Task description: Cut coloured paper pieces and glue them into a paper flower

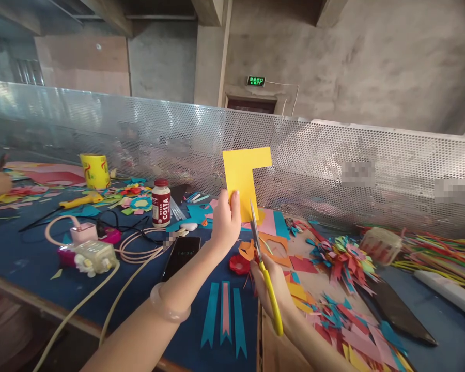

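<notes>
Yellow paper [243, 178]: flat card-like sheet, bright yellow, held upright above the table. Outline is an L or flag shape: tall vertical strip with a short arm jutting right at the top, a rectangular notch already cut out below that arm. Lower edge is pinched at its left side.

Scissors [262, 261]: yellow handles, grey metal blades. Blades point up and slightly left, tips at the paper's lower right edge. Whether the blades are parted cannot be told.

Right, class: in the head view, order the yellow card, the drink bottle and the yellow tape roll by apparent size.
1. Yellow card, though it is held nearest the camera.
2. and 3. Drink bottle and yellow tape roll: look alike, unranked.
</notes>
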Demonstrator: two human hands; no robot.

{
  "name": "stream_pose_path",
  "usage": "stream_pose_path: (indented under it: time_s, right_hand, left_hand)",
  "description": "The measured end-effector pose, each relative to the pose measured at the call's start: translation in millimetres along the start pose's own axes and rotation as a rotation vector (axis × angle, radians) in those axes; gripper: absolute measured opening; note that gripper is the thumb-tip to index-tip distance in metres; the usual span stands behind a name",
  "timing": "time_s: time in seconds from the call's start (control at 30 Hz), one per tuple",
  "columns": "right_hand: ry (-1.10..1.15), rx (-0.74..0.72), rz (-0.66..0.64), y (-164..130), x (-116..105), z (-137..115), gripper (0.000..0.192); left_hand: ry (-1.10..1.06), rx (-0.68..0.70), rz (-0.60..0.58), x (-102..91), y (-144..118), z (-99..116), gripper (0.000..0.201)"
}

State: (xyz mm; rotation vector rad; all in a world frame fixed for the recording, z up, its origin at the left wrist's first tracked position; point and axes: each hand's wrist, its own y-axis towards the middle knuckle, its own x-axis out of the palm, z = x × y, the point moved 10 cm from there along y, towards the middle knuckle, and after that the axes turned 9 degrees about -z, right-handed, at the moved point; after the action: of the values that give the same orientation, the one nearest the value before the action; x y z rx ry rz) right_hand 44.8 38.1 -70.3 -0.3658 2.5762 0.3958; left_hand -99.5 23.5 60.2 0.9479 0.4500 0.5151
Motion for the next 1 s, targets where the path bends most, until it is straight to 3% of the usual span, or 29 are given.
stream_pose_path:
  time_s: [0.77, 1.0]
  right_hand:
    - [0.009, -0.049, 0.03, 0.7, -1.4, 2.7, 0.014]
    - [0.041, -0.007, -0.016, 0.0, 4.0, 7.6, 0.013]
  left_hand:
    - [-0.041, -0.025, 0.0, 5.6, -4.9, -2.4, 0.022]
    - [-0.034, -0.04, -0.02, 7.1, -4.2, -1.9, 0.021]
